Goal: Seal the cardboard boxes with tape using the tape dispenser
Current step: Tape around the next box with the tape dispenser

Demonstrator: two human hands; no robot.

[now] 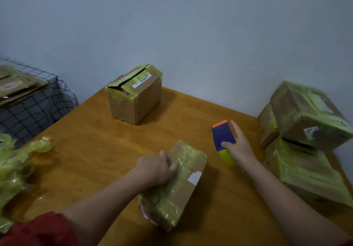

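1. Left hand (156, 169): its fingers (163, 155) are curled tight over the top left edge of the near box (177, 186), which lies on the table (95, 150) wrapped in yellow-green tape.
2. Right hand (239, 147), just right of that box: the thumb lies across the blue tape dispenser (223, 138) and the fingers (236, 129) run along its far side, clamped on it.
3. Beyond the near box, by the wall, stands an upright box (134, 96) with its top flaps gaping.
4. Right of the near box are two taped boxes, the upper box (305, 116) tilted on the lower box (305, 173).
5. Left of it lies crumpled tape (15, 165).
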